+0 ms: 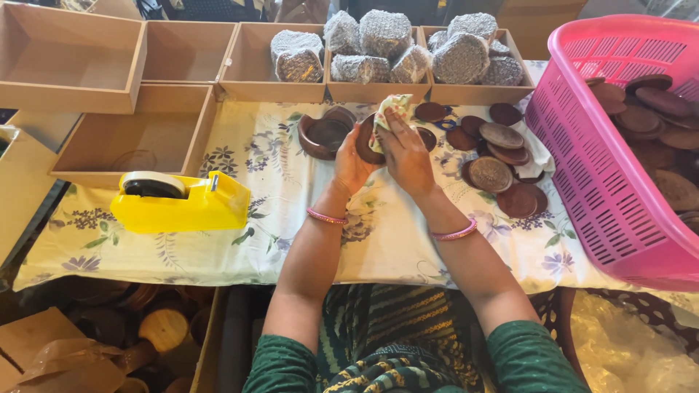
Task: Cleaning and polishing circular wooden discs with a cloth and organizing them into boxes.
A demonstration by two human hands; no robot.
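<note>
Broadly, the bench (291, 247), draped in a pale floral cloth, carries everything within arm's reach of the two hands. Off to the right of the right hand (408, 156) sits a large pink slatted plastic basket (604, 182), tilted toward the person so the dark discs inside can be drawn out. Beyond both hands runs a row of shallow tan wooden trays (182, 51), some filled with bubble-wrapped bundles (386, 36). Left of the left hand (351, 164) stands a yellow tape dispenser (182, 204). Just right of the right hand lies a loose heap of brown round wooden coasters (502, 175). The left hand grips a dark round wooden disc (366, 142) from below, steadying it on edge, while the right hand presses a small patterned cloth (389, 109) against its face
</note>
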